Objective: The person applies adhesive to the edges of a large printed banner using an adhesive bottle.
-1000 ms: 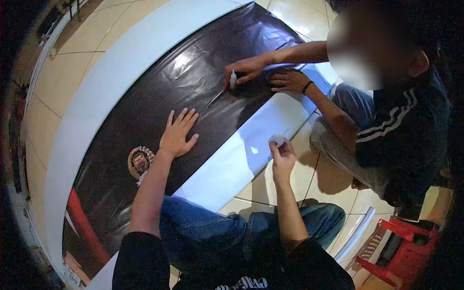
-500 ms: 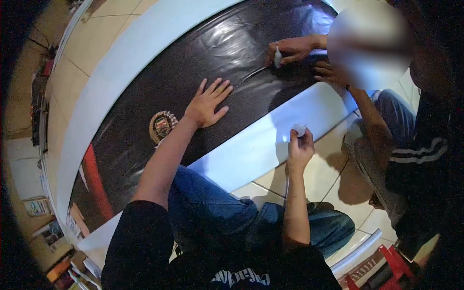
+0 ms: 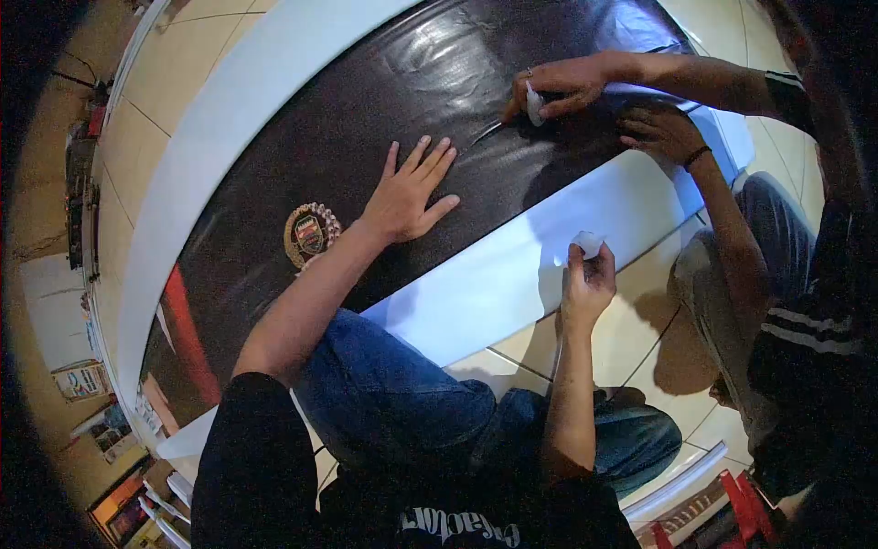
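Observation:
My left hand lies flat with fingers spread on a glossy black sheet. Just beside its wrist is a round emblem with a gold, beaded edge, partly covered by my forearm. Between the fingertips of my right hand is a small white squeeze bottle, held above the edge of the white board under the sheet. A co-worker's hand holds a similar small white bottle near a crease in the sheet. Their other hand rests at the board's near edge.
The co-worker kneels close on the right, arms reaching over the board. A red stripe crosses the sheet's left end. Books and boxes line the far left. Pale floor tiles surround the board, and red items lie lower right.
The view has shifted slightly. The co-worker's head has moved away from above their arms, so both arms show more fully. My left hand remains flat and my right still holds the bottle.

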### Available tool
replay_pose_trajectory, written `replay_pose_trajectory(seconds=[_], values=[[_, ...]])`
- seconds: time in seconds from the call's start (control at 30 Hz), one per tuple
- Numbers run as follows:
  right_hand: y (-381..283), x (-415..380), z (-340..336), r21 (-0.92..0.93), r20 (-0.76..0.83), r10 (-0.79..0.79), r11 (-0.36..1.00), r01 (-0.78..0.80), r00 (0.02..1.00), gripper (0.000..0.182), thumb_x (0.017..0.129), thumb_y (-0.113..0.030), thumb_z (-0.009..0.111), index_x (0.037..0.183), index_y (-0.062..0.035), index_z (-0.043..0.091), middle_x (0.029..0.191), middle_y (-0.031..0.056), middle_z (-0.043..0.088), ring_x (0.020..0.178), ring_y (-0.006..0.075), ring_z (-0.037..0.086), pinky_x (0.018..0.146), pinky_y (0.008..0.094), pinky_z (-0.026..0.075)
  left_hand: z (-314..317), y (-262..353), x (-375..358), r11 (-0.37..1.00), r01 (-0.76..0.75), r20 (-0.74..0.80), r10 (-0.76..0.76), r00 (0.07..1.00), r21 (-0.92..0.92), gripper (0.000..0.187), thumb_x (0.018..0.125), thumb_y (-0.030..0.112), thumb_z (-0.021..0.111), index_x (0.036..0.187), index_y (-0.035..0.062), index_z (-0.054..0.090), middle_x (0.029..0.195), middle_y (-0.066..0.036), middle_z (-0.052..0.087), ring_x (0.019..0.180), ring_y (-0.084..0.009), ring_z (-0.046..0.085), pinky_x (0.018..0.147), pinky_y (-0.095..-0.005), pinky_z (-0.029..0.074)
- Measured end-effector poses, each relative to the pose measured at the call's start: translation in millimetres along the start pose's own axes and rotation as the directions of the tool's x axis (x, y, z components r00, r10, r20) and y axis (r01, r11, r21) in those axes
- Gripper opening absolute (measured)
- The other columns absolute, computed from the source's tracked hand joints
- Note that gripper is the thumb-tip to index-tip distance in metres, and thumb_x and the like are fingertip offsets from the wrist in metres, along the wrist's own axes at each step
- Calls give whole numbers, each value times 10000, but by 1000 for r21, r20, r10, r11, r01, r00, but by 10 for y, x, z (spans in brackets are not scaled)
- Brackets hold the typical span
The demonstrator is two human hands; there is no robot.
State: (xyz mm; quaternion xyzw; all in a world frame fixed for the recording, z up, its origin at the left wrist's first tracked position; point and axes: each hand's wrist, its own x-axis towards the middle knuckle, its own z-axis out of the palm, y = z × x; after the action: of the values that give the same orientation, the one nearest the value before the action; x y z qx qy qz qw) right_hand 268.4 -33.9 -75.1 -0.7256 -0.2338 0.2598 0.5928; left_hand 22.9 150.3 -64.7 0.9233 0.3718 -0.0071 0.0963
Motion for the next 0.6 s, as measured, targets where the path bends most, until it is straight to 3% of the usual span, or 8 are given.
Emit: replay_pose_trajectory(seconds=[0.23,0.43,0.6], values=[[-29,-9,26,70,-6,1,998,-1,1000,338,874,-101,741,1150,54,622,973,72,673,884,137,605,805,281,495,25,74,116,999,42,-26,-41,999,31,717,992,526,397,1539,87,249,1610,-108,223,1488,-323,183,1195,-570,79],[0,1,-11,-21,15,-1,1000,1,1000,301,880,-52,717,1153,34,625,1022,71,668,925,140,607,844,287,494,62,156,48,997,80,-39,-79,996,17,767,986,560,384,1541,55,221,1611,-129,200,1491,-326,164,1198,-570,75],[-73,-27,43,75,-1,48,996,-48,999,309,888,-47,717,1169,31,615,1032,70,665,935,145,604,860,291,494,53,146,50,996,65,-10,-64,998,57,804,976,589,384,1531,27,233,1607,-137,204,1487,-333,165,1192,-587,89]])
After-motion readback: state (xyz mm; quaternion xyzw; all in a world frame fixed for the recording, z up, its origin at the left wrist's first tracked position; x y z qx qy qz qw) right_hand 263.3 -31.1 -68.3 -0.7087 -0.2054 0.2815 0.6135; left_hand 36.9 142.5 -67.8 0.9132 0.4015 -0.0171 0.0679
